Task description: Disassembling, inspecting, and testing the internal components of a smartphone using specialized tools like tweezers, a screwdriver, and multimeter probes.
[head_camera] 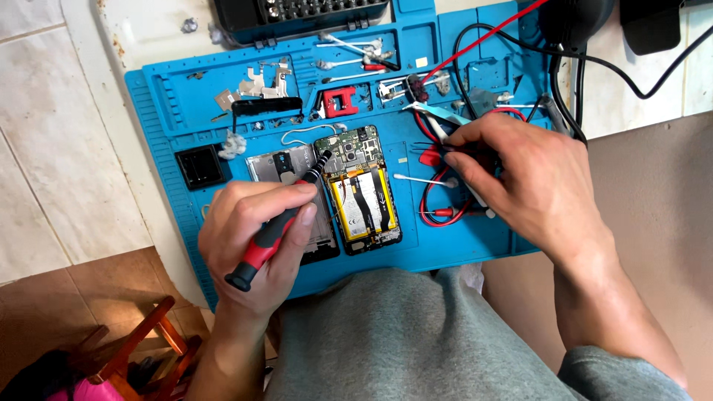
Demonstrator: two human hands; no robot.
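Left grip: my left hand (256,238) clenched the red-and-black screwdriver (276,230), tip over the opened phone (362,189) on the blue mat (160,104).
Right grip: my right hand (520,178) pinched dark tweezers (438,151) beside the phone.
Risk: I judged a slipped tip could gouge the yellow battery (364,206).

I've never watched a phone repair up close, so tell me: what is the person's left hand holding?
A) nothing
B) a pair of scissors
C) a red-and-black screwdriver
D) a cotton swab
C: the left hand grips a red-and-black screwdriver whose tip points toward the opened phone on the blue mat.
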